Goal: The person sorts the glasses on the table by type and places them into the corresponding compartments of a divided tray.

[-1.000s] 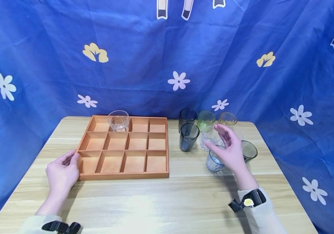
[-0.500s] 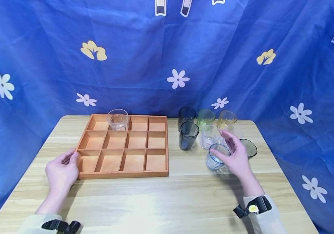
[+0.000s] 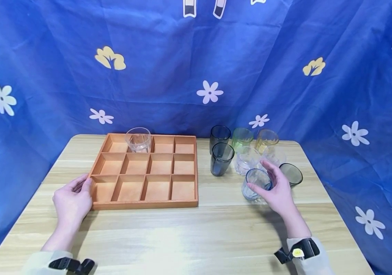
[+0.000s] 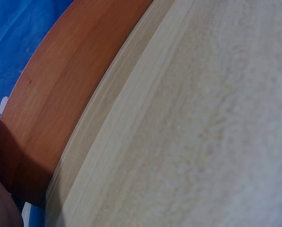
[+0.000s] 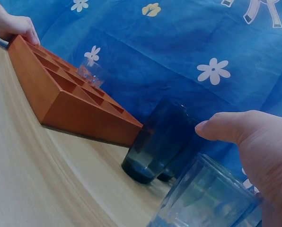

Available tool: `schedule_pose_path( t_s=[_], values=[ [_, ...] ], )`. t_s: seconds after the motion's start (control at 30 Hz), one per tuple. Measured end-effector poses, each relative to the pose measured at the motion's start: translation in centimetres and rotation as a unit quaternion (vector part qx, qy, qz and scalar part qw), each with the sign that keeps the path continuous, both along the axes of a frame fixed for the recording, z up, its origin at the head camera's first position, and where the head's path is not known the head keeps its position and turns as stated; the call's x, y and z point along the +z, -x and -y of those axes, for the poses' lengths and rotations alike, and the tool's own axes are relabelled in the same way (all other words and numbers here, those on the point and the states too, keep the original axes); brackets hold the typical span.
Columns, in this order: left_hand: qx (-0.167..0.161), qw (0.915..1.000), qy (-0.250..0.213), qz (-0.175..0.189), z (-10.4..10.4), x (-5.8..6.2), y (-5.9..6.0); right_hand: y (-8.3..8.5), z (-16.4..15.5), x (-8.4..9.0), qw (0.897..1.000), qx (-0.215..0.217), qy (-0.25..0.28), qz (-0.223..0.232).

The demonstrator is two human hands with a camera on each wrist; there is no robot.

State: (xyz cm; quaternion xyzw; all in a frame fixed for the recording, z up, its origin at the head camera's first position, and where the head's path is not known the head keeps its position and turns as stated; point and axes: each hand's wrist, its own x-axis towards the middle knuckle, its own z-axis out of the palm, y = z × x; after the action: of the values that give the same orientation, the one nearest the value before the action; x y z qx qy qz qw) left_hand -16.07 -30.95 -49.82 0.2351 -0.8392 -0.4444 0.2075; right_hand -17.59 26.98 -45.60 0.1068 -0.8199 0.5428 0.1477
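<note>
My left hand holds the left edge of a wooden compartment tray, fingers over the rim. A clear glass stands in the tray's back row. On the right, my right hand is spread about a blue-tinted glass, thumb at its near left side and forefinger at the far side. In the right wrist view the straight thumb shows above the rim of that glass, apart from it. The other right fingers are mostly hidden.
Behind and beside the blue-tinted glass stand two dark glasses, a green glass, an amber glass and clear glasses. A grey-green glass stands right of my right hand. A blue curtain hangs behind the table.
My right hand has come down and slightly to the right, its thumb and fingers now lower about the blue-tinted glass. My left hand and the tray have stayed put.
</note>
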Motion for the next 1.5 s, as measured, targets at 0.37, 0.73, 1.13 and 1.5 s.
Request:
schedule_pose_path(
  t_s=[0.37,0.73,1.13,1.5],
  values=[
    [0.004,1.0000,-0.002,0.004,0.0,0.1,0.0,-0.3,0.0,-2.5,0.999,-0.015,0.040,0.012],
    [0.001,1.0000,-0.005,0.003,0.0,0.1,-0.1,-0.7,0.3,-4.1,0.996,-0.026,0.080,0.031],
    [0.000,1.0000,0.001,0.001,-0.1,0.1,-0.2,-0.9,0.6,-5.4,0.989,-0.030,0.122,0.074],
    [-0.003,0.9999,0.007,-0.013,0.0,-0.1,-0.1,-0.8,0.9,-5.5,0.988,-0.029,0.142,0.053]
  ],
)
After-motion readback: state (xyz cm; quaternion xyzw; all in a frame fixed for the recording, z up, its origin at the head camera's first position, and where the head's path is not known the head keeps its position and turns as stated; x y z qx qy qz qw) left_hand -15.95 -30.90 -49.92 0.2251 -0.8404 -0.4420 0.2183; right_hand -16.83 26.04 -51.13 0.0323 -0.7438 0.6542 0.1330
